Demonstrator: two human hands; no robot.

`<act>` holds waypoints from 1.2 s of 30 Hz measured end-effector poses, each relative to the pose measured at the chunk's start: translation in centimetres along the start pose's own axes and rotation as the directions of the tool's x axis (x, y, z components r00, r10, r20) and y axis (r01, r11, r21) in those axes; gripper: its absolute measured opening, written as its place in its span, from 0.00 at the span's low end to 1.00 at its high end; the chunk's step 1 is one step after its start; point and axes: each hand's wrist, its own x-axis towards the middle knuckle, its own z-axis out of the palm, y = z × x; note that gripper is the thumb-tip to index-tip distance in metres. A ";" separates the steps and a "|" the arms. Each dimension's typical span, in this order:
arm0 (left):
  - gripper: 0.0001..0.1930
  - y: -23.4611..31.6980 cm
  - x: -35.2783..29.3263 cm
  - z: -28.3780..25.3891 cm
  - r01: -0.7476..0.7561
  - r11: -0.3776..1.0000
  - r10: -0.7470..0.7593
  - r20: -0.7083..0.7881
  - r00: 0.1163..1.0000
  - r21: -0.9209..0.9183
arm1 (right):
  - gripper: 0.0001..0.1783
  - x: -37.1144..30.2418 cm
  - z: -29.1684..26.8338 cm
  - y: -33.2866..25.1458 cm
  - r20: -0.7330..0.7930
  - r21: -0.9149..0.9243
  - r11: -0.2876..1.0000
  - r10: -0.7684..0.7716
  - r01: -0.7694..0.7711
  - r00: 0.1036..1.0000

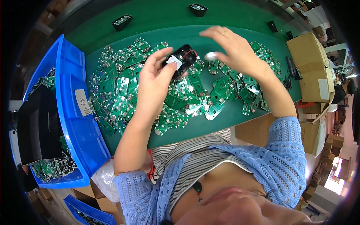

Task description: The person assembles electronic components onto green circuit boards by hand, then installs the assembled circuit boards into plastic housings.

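A small black plastic casing (189, 61) is gripped in my left hand (153, 77), tilted above the heap of boards. A white rectangular piece (173, 61) lies in it under my left thumb, and a thin red wire (191, 51) loops at its far end. To the right, my right hand (240, 52) is raised and blurred, its fingers stretched and apart from the thumb. Something white (211, 56) covers or sits at the right thumb's tip; I cannot tell which. Beneath both hands, green circuit boards (120, 93) lie in loose piles on the green table (180, 137).
A blue bin (69, 108) at the left holds more boards and a black box (39, 123). Two small black trays (122, 23) of parts stand far back. At the right are a cardboard box (309, 69), a dark long piece (291, 67) and tiny black bits (287, 82).
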 end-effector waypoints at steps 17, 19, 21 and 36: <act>0.13 -0.4 -0.2 0.3 0.086 0.982 -0.084 0.017 0.996 -0.168 | 0.10 -2.8 1.2 2.6 0.305 0.267 0.913 0.223 -0.308 0.926; 0.12 -0.3 -0.2 0.3 0.079 0.980 -0.079 0.006 0.997 -0.181 | 0.09 -3.1 1.1 2.0 0.024 0.466 0.779 0.463 -0.419 0.886; 0.10 -0.1 -0.3 0.3 0.149 0.968 -0.135 0.082 0.987 -0.202 | 0.11 -3.5 0.7 1.3 0.040 0.664 0.632 0.503 -0.399 0.863; 0.06 0.1 -0.6 0.3 0.161 0.977 -0.140 0.149 0.979 -0.141 | 0.25 -1.7 -2.3 -4.5 -0.059 0.740 0.671 0.122 -0.039 0.991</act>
